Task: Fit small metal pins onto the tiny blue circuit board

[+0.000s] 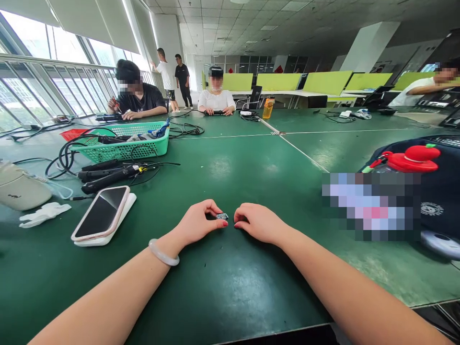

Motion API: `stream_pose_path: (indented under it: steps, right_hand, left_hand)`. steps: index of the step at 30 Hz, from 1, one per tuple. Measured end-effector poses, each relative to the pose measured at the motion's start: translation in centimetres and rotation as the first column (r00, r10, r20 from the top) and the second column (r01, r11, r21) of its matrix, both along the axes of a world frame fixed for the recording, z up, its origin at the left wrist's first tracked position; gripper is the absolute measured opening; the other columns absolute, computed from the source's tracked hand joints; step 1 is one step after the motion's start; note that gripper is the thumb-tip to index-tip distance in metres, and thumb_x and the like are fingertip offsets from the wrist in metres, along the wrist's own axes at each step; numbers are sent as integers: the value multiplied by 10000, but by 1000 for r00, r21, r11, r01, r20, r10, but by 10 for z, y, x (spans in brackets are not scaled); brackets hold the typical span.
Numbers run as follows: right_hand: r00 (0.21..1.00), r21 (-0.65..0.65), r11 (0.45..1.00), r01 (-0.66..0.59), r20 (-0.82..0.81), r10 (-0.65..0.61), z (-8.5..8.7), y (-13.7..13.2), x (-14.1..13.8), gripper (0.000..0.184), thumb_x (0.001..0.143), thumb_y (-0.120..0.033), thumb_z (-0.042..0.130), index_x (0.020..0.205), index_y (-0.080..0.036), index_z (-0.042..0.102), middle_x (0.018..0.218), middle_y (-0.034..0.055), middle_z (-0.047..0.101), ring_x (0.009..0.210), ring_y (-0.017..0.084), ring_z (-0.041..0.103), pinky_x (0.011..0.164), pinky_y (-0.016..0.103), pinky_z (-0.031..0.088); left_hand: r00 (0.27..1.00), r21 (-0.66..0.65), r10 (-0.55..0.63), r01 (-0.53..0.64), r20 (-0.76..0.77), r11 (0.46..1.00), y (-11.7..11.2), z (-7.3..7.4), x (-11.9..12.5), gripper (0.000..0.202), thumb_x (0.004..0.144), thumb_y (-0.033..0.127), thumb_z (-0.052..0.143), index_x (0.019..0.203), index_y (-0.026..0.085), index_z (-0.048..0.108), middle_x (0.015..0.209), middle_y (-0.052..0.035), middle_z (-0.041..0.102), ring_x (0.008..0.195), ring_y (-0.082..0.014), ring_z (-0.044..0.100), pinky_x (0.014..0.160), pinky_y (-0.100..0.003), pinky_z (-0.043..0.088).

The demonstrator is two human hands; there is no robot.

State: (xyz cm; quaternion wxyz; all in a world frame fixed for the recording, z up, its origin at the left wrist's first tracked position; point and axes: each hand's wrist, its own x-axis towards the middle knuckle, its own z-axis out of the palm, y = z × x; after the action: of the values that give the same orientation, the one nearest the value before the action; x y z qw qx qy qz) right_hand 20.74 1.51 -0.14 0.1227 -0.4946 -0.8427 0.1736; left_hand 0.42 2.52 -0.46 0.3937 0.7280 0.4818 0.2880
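**Small dark part (222, 216) held at fingertips over the green table (233, 163)**

At far left lies a pale pouch (21, 187) with a dark mark too small to read. Beside it a phone (101, 212) rests face up on a white pad, with black tools (108, 177) and a green basket (122, 148) of cables behind. Your left hand (199, 223), with a pale bracelet (163, 253) at the wrist, pinches the part between thumb and forefinger, low over the table in front of you. Your right hand (257, 223) is curled just beside it, fingertips turned toward the part. Whether they share the grip cannot be told.

The work looks to be at the fine-fingering stage, with the piece being steadied or turned. Anything further would call for a light, exact pinch, since so small a piece could slip easily.

At right, a red-capped bottle (413, 160) stands against a dark bag (442, 191). The bag's round white emblem is not legible.
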Motion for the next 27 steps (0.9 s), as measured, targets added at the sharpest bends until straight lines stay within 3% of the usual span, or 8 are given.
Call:
stream_pose_path:
  steps: [5, 10, 13, 18, 27]
  right_hand:
    - [999, 20, 1000, -20, -29, 20, -4, 2, 0, 154, 808, -116, 494, 791, -203, 620, 834, 6, 627, 743, 127, 550, 664, 235, 391]
    - [1000, 48, 999, -5, -25, 6, -6, 2, 2, 218, 817, -87, 444, 865, -209, 618, 885, 17, 636, 777, 130, 564, 694, 236, 401]
    - [999, 59, 997, 49, -9, -48, -5, 2, 2, 207, 841, -119, 442, 911, -216, 611, 919, 20, 636, 796, 132, 571, 694, 239, 398]
    - [988, 58, 988, 141, 51, -144, -6, 4, 2, 131, 827, -329, 564, 868, -213, 608, 860, 23, 621, 748, 143, 564, 624, 242, 385]
    - [995, 47, 994, 96, 25, -97, -8, 4, 0, 140, 851, -241, 523, 760, -211, 625, 827, 12, 618, 757, 136, 566, 655, 234, 388]
  left_hand:
    - [1000, -12, -4, 4, 0, 1000, 0, 1, 1, 287, 610, 343, 733, 772, 172, 570, 789, -29, 654, 760, -172, 602, 740, -322, 482]
    - [1000, -5, -11, 11, -10, 1000, 0, 1, 0, 279, 613, 338, 734, 774, 171, 579, 804, -36, 658, 777, -173, 599, 750, -319, 477]
    - [1000, -6, -9, 9, -9, 1000, 0, -1, 0, 283, 607, 335, 740, 778, 174, 581, 811, -34, 658, 772, -170, 598, 744, -311, 475]
    - [1000, -4, -16, 16, -4, 1000, 0, 0, 0, 294, 605, 351, 741, 779, 175, 582, 800, -30, 655, 762, -168, 597, 730, -307, 476]
    - [1000, -5, -24, 24, -15, 1000, -1, -1, -1, 290, 610, 356, 738, 789, 181, 591, 795, -26, 663, 776, -174, 606, 738, -309, 477]
